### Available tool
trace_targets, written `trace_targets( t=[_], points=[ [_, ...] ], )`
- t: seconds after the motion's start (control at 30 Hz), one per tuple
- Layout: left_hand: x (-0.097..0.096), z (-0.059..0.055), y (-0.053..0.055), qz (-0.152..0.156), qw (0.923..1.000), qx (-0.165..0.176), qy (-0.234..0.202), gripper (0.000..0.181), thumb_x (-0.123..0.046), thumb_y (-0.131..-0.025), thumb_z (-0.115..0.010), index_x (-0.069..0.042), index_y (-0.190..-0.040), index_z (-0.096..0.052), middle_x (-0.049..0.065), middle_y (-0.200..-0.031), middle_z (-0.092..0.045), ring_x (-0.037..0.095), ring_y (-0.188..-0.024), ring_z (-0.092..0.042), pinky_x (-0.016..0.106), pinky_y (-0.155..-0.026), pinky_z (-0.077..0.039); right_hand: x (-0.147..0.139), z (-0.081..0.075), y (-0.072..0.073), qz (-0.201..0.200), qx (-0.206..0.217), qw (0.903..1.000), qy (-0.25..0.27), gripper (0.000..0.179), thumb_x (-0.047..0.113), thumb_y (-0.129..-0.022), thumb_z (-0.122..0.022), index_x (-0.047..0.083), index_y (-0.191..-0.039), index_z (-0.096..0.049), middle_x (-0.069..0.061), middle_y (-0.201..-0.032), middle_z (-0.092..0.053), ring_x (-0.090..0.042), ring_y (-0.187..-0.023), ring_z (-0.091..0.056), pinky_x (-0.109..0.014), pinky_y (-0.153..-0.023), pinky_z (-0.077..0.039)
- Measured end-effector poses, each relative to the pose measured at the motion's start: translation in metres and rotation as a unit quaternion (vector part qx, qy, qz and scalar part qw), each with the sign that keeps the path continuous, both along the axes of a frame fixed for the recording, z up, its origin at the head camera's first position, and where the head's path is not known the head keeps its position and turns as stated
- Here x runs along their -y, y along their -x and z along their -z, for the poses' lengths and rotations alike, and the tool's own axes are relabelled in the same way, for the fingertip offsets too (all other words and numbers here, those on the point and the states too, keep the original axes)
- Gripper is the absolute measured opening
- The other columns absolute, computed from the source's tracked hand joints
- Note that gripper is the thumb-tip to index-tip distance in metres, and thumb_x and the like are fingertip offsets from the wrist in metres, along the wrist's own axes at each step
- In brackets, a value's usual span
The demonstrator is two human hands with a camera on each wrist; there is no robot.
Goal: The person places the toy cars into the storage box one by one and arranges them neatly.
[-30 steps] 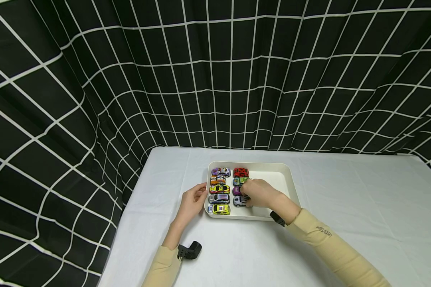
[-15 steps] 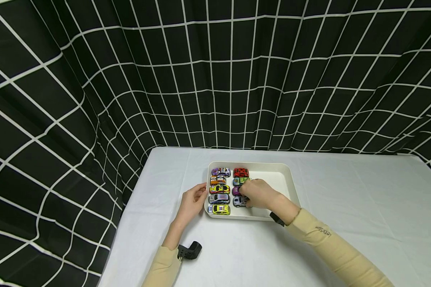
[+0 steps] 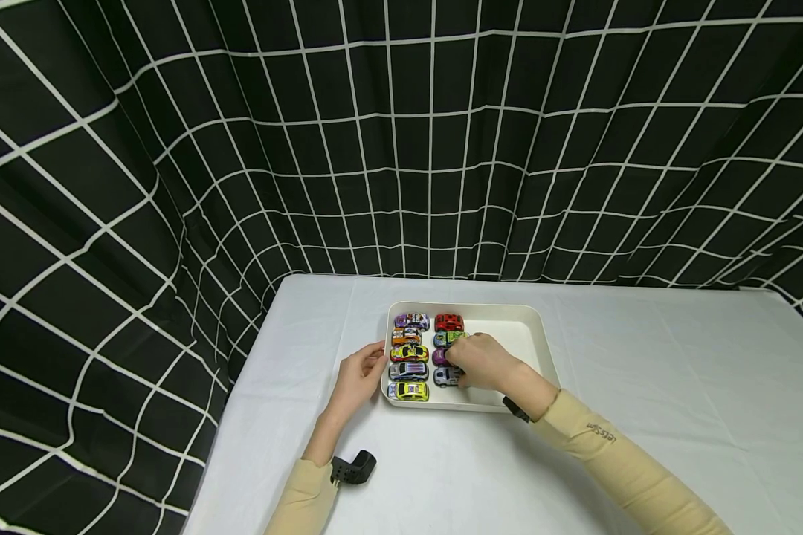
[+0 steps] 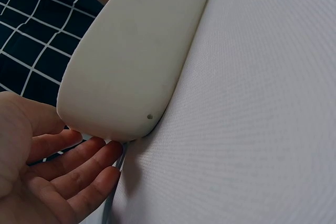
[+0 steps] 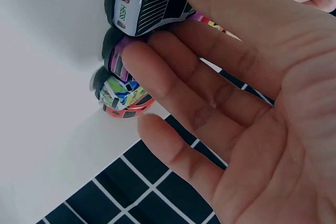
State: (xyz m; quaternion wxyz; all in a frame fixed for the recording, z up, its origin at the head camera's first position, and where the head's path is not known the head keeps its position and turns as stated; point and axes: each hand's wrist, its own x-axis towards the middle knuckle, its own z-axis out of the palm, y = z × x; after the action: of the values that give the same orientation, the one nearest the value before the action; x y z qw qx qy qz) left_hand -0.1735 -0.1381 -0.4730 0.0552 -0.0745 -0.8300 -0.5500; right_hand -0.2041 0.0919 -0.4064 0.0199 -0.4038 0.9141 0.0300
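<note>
A white tray (image 3: 508, 324) on the table holds two columns of small toy cars. My right hand (image 3: 485, 362) reaches into it and pinches the grey toy car (image 3: 446, 377) at the near end of the second column. In the right wrist view, the thumb lies along one side of this grey car (image 5: 144, 6) and fingers along the other. Beside it are a purple car (image 5: 118, 59), a green-and-blue car (image 5: 119, 90) and a red car (image 5: 128, 111). My left hand (image 3: 358, 374) rests at the tray's left end, its loosely bent fingertips (image 4: 110, 150) against the outer wall.
The left column includes a yellow car (image 3: 410, 391), a silver striped car (image 3: 408, 371), an orange car (image 3: 406, 336) and a purple-and-white car (image 3: 412, 321). A white cloth covers the table (image 3: 642, 371). A black curtain with a white grid (image 3: 455, 148) hangs behind and at the sides.
My right hand shifts very slightly at the grey car, which sits almost level in its column now. The left hand and the tray stay where they were.
</note>
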Motion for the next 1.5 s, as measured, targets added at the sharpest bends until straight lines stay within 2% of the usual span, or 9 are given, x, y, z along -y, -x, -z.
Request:
trace_targets(
  t=[0.3, 0.47, 0.6, 0.77, 0.97, 1.07, 1.27, 1.4, 1.5],
  points=[
    [0.0, 0.003, 0.002, 0.005, 1.0, -0.001, -0.003, 0.032, -0.002, -0.09, -0.056, 0.009, -0.12, -0.055, 0.02, -0.104, -0.063, 0.029, -0.091, -0.064, 0.023, -0.077, -0.054, -0.015, -0.013, -0.005, 0.014, -0.034, 0.9984, 0.044, 0.027, 0.026, -0.071, -0.079, 0.014, -0.062, -0.056, 0.007, -0.061, -0.05, -0.009, -0.053, -0.045, -0.031, -0.055, -0.043],
    [0.004, 0.006, 0.003, 0.002, 1.0, -0.003, -0.002, 0.032, -0.002, -0.091, -0.056, 0.008, -0.121, -0.055, 0.02, -0.104, -0.063, 0.029, -0.091, -0.064, 0.024, -0.077, -0.054, -0.028, -0.014, -0.008, 0.015, -0.069, 0.9946, 0.076, 0.024, 0.025, -0.074, -0.077, 0.015, -0.063, -0.058, 0.006, -0.062, -0.048, -0.008, -0.052, -0.045, -0.028, -0.052, -0.042],
    [0.009, 0.008, 0.005, -0.004, 1.0, -0.003, 0.007, 0.032, -0.004, -0.091, -0.056, 0.007, -0.121, -0.056, 0.019, -0.104, -0.063, 0.028, -0.091, -0.064, 0.024, -0.077, -0.054, -0.041, -0.013, -0.009, 0.021, -0.09, 0.9917, 0.09, 0.03, 0.025, -0.076, -0.075, 0.015, -0.061, -0.051, 0.006, -0.062, -0.046, -0.009, -0.052, -0.046, -0.03, -0.052, -0.041],
    [0.013, 0.007, 0.007, -0.005, 0.9996, -0.007, 0.028, 0.033, -0.004, -0.091, -0.056, 0.007, -0.122, -0.055, 0.02, -0.105, -0.063, 0.027, -0.09, -0.064, 0.026, -0.076, -0.055, -0.062, -0.012, -0.011, 0.062, -0.108, 0.9857, 0.114, 0.02, 0.024, -0.078, -0.074, 0.01, -0.073, -0.061, 0.003, -0.071, -0.054, -0.013, -0.061, -0.054, -0.034, -0.061, -0.047],
    [0.017, 0.001, 0.007, -0.013, 0.9959, -0.033, 0.083, 0.035, -0.008, -0.093, -0.054, 0.009, -0.125, -0.052, 0.021, -0.107, -0.062, 0.028, -0.093, -0.064, 0.034, -0.081, -0.054, -0.087, -0.005, -0.016, 0.111, -0.141, 0.9689, 0.17, 0.024, 0.02, -0.078, -0.074, 0.002, -0.091, -0.065, -0.007, -0.085, -0.061, -0.023, -0.076, -0.06, -0.04, -0.066, -0.05],
    [0.02, -0.003, 0.005, -0.022, 0.9843, -0.073, 0.159, 0.039, -0.012, -0.094, -0.053, 0.008, -0.127, -0.049, 0.023, -0.116, -0.058, 0.033, -0.105, -0.058, 0.043, -0.092, -0.047, -0.097, 0.0, -0.017, 0.126, -0.154, 0.9617, 0.189, 0.031, 0.02, -0.079, -0.074, -0.002, -0.099, -0.064, -0.012, -0.093, -0.062, -0.028, -0.086, -0.06, -0.045, -0.07, -0.05],
    [0.031, -0.008, 0.004, -0.039, 0.9374, -0.135, 0.318, 0.048, -0.024, -0.096, -0.049, 0.0, -0.138, -0.041, 0.022, -0.137, -0.042, 0.038, -0.127, -0.038, 0.055, -0.103, -0.03, -0.112, 0.012, -0.021, 0.127, -0.181, 0.9533, 0.206, 0.044, 0.022, -0.078, -0.073, -0.004, -0.112, -0.06, -0.02, -0.108, -0.059, -0.035, -0.102, -0.054, -0.052, -0.078, -0.043],
    [0.036, -0.009, 0.005, -0.042, 0.9107, -0.146, 0.384, 0.055, -0.033, -0.096, -0.047, -0.008, -0.143, -0.034, 0.019, -0.146, -0.03, 0.037, -0.135, -0.024, 0.059, -0.108, -0.018, -0.116, 0.018, -0.023, 0.14, -0.181, 0.9529, 0.2, 0.053, 0.027, -0.081, -0.069, -0.001, -0.123, -0.055, -0.021, -0.124, -0.052, -0.037, -0.115, -0.045, -0.059, -0.085, -0.036],
    [0.039, -0.01, 0.004, -0.043, 0.898, -0.15, 0.412, 0.06, -0.039, -0.094, -0.047, -0.011, -0.145, -0.031, 0.018, -0.149, -0.024, 0.037, -0.137, -0.016, 0.059, -0.109, -0.01, -0.118, 0.022, -0.025, 0.158, -0.169, 0.9534, 0.194, 0.059, 0.034, -0.084, -0.065, 0.003, -0.132, -0.049, -0.02, -0.135, -0.044, -0.038, -0.124, -0.037, -0.064, -0.09, -0.03]
  ],
)
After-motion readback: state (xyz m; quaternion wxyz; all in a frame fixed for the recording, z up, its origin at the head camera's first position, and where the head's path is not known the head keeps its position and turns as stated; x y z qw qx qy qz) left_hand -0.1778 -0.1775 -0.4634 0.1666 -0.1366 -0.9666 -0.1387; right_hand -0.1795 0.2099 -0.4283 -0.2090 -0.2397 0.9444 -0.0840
